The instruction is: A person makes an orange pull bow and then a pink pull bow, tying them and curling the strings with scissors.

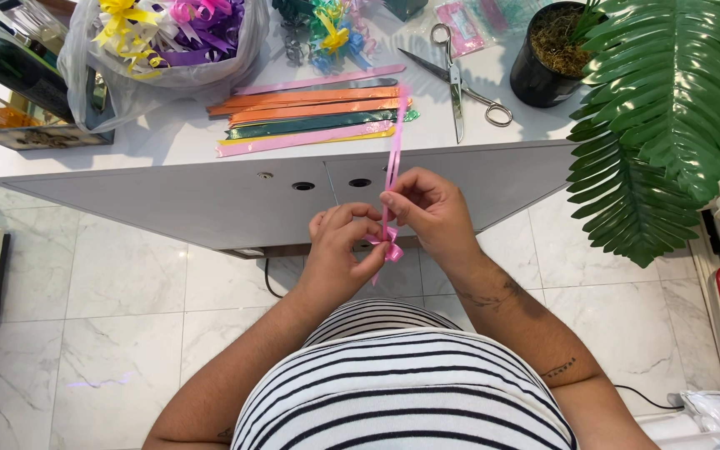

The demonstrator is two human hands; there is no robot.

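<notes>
Left hand [339, 254], right hand [427, 208], grips pinching pink ribbon [392, 167]

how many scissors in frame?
1. The scissors lie open on the white table, right of the flat ribbon strips and left of the black plant pot. More could be hidden in the clutter at the far edge.

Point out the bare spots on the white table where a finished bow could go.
Bare white table lies between the plastic bag of bows and the ribbon strips, and along the front edge right of the strips, below the scissors. The back, around bag, loose bows and plant pot, is crowded.
</notes>
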